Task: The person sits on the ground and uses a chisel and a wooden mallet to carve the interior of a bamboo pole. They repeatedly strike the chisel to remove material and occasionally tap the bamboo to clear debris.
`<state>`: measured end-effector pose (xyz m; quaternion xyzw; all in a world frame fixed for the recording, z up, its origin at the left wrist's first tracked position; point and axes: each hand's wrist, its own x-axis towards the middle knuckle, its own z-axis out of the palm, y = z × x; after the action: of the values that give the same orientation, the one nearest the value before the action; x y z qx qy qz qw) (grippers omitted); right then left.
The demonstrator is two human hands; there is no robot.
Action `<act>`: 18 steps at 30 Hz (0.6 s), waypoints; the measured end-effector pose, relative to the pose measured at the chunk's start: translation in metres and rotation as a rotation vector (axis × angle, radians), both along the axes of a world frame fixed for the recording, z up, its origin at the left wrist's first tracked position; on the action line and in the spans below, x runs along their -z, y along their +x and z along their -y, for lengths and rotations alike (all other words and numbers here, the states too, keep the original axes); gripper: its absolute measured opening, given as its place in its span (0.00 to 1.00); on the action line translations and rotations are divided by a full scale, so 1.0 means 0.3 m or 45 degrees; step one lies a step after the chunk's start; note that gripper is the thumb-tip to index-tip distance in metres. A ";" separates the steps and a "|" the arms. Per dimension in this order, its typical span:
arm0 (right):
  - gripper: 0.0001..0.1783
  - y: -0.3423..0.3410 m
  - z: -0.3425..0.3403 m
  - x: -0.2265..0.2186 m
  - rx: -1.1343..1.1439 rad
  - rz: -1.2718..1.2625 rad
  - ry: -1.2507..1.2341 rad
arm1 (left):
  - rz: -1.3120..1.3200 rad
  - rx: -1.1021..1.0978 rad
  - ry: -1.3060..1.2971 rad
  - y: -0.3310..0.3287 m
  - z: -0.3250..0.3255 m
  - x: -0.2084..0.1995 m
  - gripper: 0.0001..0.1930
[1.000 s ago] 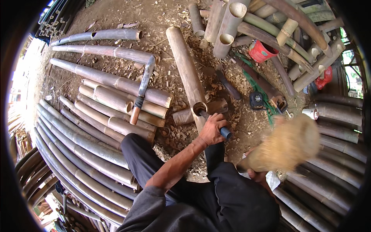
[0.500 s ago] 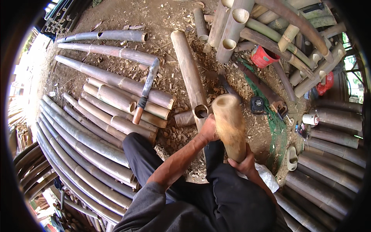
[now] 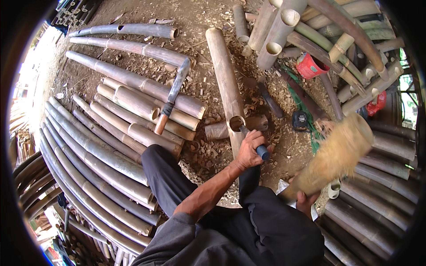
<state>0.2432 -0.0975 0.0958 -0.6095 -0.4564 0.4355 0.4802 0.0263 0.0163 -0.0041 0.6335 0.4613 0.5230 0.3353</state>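
Note:
A long bamboo pole (image 3: 225, 73) lies lengthwise in front of me across a short bamboo block (image 3: 217, 130). A round hole (image 3: 236, 122) is cut in its near part. My left hand (image 3: 248, 151) is closed around a chisel (image 3: 263, 153) with a blue handle end, its blade slanting into that hole. Out to the right, my right hand (image 3: 306, 203) grips the narrower end of a thick bamboo mallet (image 3: 317, 170). Frayed, tan fibres cover the mallet's middle, and its wide end points up and right, away from the chisel.
Bamboo poles (image 3: 102, 155) lie in rows at left, with an L-shaped tool (image 3: 173, 95) on them. More poles (image 3: 381, 199) line the right. Ahead right are a red bucket (image 3: 310, 66), a dark blade (image 3: 270, 98), a tape measure (image 3: 301, 120) and green netting. Wood chips cover the ground.
My right hand has swung the mallet from above the chisel out to the right and tilted it. My left hand and the chisel, hidden in part before, now show fully.

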 end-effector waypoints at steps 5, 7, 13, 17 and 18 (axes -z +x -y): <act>0.46 0.016 -0.077 0.009 -0.476 0.202 0.247 | -0.059 -0.113 -0.070 0.041 -0.078 0.010 0.10; 0.43 -0.041 -0.147 0.025 -0.552 0.519 -0.064 | 0.536 -0.081 -0.206 0.091 -0.075 0.070 0.12; 0.46 -0.060 -0.136 0.011 -0.313 0.109 0.009 | -0.161 0.086 -0.331 0.043 -0.101 0.070 0.12; 0.45 -0.092 -0.177 0.001 -0.357 0.218 -0.024 | 0.139 -0.158 -0.330 -0.066 -0.135 0.014 0.06; 0.45 -0.103 -0.208 -0.027 -0.414 0.326 -0.135 | 0.393 -0.399 -0.438 -0.124 -0.149 -0.001 0.06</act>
<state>0.2123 -0.0352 0.1039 -0.6027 -0.5825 0.4494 0.3090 -0.0110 0.0612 -0.0038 0.4009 0.5790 0.5728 0.4194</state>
